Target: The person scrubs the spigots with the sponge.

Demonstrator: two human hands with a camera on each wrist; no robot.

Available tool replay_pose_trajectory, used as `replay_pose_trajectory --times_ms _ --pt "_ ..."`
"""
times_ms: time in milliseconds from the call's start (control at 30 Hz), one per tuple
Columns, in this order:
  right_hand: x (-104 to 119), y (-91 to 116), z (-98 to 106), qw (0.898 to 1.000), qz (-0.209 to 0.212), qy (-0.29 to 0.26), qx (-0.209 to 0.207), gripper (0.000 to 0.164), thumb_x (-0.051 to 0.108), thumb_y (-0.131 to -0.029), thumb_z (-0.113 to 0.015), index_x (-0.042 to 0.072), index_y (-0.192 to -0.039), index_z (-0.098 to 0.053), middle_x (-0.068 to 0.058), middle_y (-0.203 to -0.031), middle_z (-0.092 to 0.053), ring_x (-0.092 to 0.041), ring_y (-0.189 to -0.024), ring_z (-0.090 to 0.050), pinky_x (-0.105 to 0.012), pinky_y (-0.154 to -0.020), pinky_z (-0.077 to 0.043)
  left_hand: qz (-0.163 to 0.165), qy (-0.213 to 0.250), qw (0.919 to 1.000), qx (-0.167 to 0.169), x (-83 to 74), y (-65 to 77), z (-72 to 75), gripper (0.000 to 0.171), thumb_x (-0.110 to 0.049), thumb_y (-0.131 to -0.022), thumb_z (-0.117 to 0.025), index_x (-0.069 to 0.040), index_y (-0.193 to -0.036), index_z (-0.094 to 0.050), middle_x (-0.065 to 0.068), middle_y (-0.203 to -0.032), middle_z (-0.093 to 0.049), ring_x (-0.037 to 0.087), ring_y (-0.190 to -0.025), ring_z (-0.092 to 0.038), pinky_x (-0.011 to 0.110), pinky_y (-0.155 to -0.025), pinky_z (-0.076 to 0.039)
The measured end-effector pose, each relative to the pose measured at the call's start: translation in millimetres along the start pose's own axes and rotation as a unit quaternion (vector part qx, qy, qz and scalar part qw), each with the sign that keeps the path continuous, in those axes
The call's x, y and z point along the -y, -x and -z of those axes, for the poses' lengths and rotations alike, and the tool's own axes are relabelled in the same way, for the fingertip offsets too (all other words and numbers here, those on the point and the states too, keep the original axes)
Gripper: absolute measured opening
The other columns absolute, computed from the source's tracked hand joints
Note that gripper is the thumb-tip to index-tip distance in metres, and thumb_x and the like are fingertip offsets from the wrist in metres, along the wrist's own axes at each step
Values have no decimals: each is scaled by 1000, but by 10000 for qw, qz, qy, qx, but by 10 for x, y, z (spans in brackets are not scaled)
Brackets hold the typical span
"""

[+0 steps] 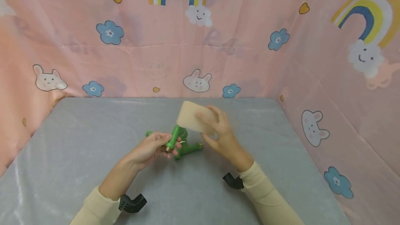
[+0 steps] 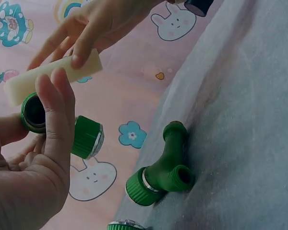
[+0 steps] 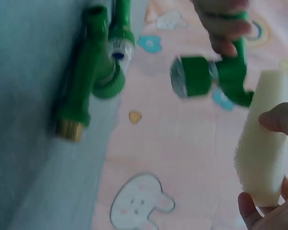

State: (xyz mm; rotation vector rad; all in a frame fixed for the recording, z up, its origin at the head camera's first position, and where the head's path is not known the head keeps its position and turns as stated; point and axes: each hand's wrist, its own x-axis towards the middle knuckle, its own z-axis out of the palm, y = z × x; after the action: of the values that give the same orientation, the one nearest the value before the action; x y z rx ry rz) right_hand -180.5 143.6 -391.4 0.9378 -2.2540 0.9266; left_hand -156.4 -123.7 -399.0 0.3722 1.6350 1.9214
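Note:
My left hand (image 1: 150, 150) pinches a green pipe fitting (image 1: 173, 136) with a brass-coloured threaded end. In the right wrist view, this fitting (image 3: 232, 79) also has a ribbed green collar on a side branch. My right hand (image 1: 224, 138) grips a cream sponge (image 1: 190, 114) between thumb and fingers. The sponge overlaps the upper end of the fitting in the head view; in the left wrist view it slants just behind the open end. Beneath my left hand, a second green branched fitting (image 2: 169, 165) lies on the grey tabletop.
Another green piece (image 1: 149, 133) lies to the left of my left hand, mostly hidden by it. The grey cloth-covered table (image 1: 193, 190) meets a pink patterned curtain (image 1: 140, 58) at the back and sides. Black angled mounts (image 1: 132, 203) sit at both wrists.

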Motion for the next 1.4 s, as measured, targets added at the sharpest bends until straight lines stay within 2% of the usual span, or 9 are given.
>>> replay_pose_trajectory --times_ms 133,300,533,633,767,1000,1100,1233,1400 --pt "57 7 -48 9996 83 -22 268 63 -3 -80 -78 15 -138 -61 -25 -146 -43 -46 -132 -43 -61 -99 -49 -21 67 9999 154 1 3 -16 46 -23 -112 -35 16 -134 -47 -3 -98 -71 7 -80 -70 17 -65 -55" --pt "2 28 -30 9990 -297 43 335 66 -8 -79 -79 15 -138 -62 -26 -145 -43 -47 -133 -42 -61 -100 -51 74 103 9999 114 5 -11 -32 40 -23 -112 -35 9 -129 -52 -2 -96 -70 7 -78 -68 16 -63 -54" --pt "-48 33 64 9985 -520 145 107 69 -5 -80 -77 14 -143 -57 -26 -142 -44 -47 -129 -43 -61 -97 -50 55 197 9998 -61 7 -12 -16 37 -24 -112 -35 4 -126 -55 -5 -97 -71 5 -78 -69 16 -62 -53" --pt "20 43 35 9990 -380 -148 177 67 0 -83 -75 13 -145 -54 -26 -143 -44 -46 -126 -45 -58 -93 -51 -90 353 9993 78 18 -4 -1 34 -27 -112 -36 -3 -123 -58 -6 -98 -71 4 -78 -67 15 -60 -52" --pt "127 56 -34 9961 -423 -581 519 66 4 -87 -73 16 -148 -52 -26 -148 -40 -43 -130 -44 -57 -95 -53 -442 605 9958 528 41 3 6 32 -28 -111 -37 -7 -118 -61 -6 -97 -67 4 -77 -62 12 -57 -45" --pt "71 29 13 9925 -613 -832 650 66 -3 -84 -72 12 -146 -55 -26 -148 -41 -44 -132 -45 -58 -98 -51 -1129 1006 9816 1165 -6 41 39 33 -19 -113 -30 -10 -116 -61 -7 -93 -63 3 -77 -59 9 -54 -41" --pt "13 12 77 9891 -929 -719 883 66 -4 -85 -71 13 -147 -54 -27 -148 -42 -45 -132 -46 -59 -98 -51 -1329 1212 9759 1238 -25 65 76 35 -17 -113 -27 -11 -118 -61 -8 -94 -63 1 -78 -58 8 -54 -41" --pt "-41 -6 180 9843 -1370 -479 1000 67 -2 -85 -68 17 -148 -53 -25 -150 -40 -45 -134 -45 -61 -100 -49 -1278 1212 9777 1142 -37 74 102 33 -20 -113 -29 -12 -117 -61 -8 -94 -62 1 -77 -57 8 -54 -41" --pt "22 -31 210 9910 -915 -523 820 67 0 -80 -69 16 -144 -57 -23 -146 -46 -42 -129 -49 -57 -97 -49 -1190 980 9825 1045 -24 60 112 32 -20 -113 -31 -11 -117 -61 -8 -94 -62 2 -77 -57 9 -53 -39"
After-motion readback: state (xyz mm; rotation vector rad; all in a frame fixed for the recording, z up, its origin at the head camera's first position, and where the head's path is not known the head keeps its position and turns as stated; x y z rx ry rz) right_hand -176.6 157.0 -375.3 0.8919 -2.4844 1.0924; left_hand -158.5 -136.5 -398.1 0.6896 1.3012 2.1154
